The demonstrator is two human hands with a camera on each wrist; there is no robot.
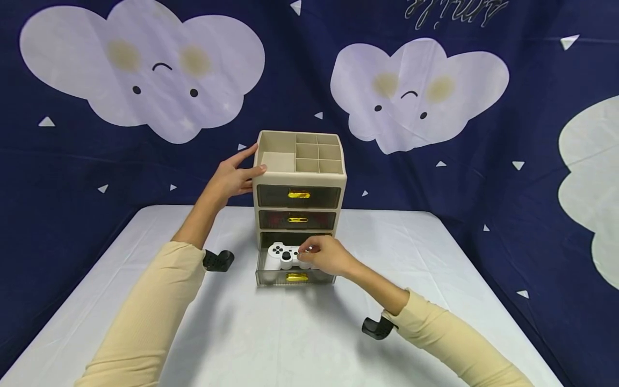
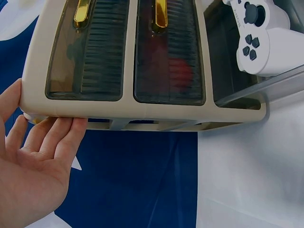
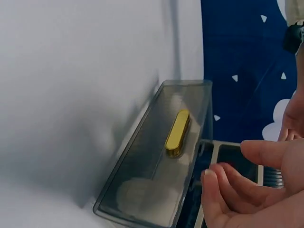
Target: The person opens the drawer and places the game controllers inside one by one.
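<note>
A beige desktop drawer organizer (image 1: pixel 301 179) stands on the table, its bottom drawer (image 1: pixel 272 278) pulled out. Inside that drawer lies a white game controller (image 1: pixel 274 262) with black buttons and sticks. My left hand (image 1: pixel 231 178) rests against the organizer's upper left corner, thumb at the top edge and fingers along the side wall. Over the right part of the controller hovers my right hand (image 1: pixel 330 255), its fingers partly hiding it. In the right wrist view, a gap shows between the thumb and loosely bent fingers (image 3: pixel 221 190), with nothing held there.
Two upper drawers with smoky fronts and gold handles (image 1: pixel 299 195) are closed; something red (image 2: pixel 180 73) shows through the middle one. The organizer's top has several compartments (image 1: pixel 319 153). A white cloth covers the table (image 1: pixel 271 333); a dark blue cloud-print curtain (image 1: pixel 295 80) hangs behind.
</note>
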